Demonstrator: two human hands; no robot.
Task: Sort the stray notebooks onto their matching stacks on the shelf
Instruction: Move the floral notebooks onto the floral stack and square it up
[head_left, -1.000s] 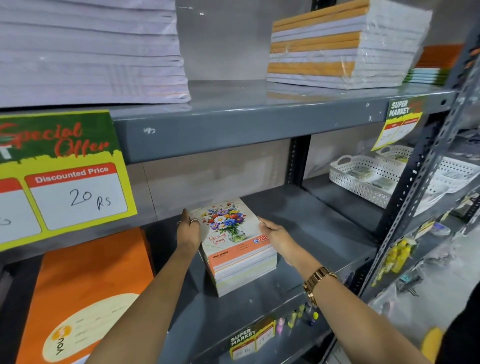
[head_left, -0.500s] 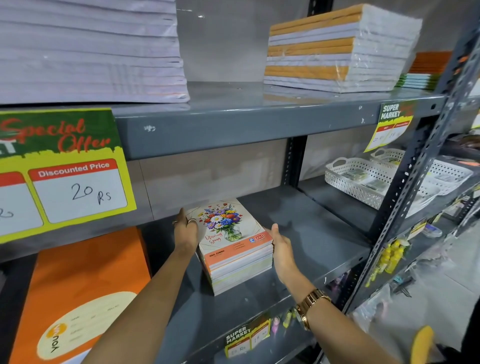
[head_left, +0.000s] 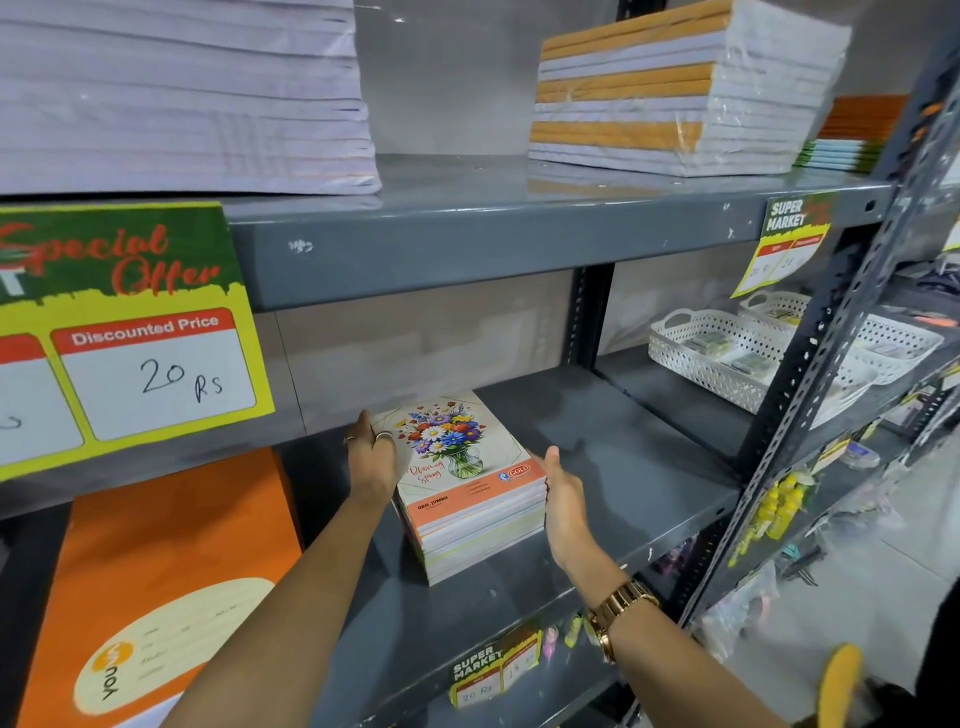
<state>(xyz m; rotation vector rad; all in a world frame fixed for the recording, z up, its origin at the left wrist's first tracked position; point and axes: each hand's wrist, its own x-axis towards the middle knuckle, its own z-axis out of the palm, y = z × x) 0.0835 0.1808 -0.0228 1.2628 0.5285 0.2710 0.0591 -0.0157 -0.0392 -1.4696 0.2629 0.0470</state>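
A stack of notebooks with a flower-vase cover (head_left: 467, 499) lies on the grey middle shelf (head_left: 623, 467). My left hand (head_left: 371, 457) clasps the stack's left edge, fingers curled over the top cover's far corner. My right hand (head_left: 563, 499), a gold watch on its wrist, lies flat against the stack's right side with the fingers stretched out. To the left stands a pile of large orange notebooks (head_left: 171, 571). On the upper shelf rest a tall pile of white-edged notebooks (head_left: 176, 93) and a plastic-wrapped pile with orange spines (head_left: 675, 93).
A yellow-green "Special Offer" price card (head_left: 124, 322) hangs from the upper shelf's edge. White perforated baskets (head_left: 701, 353) sit on the shelf section to the right. A slotted metal upright (head_left: 810, 384) rises at the right, with small hanging goods beside it.
My right hand has slid from the stack's far right corner down along its right side and flattened there. My left hand stays on the left edge.
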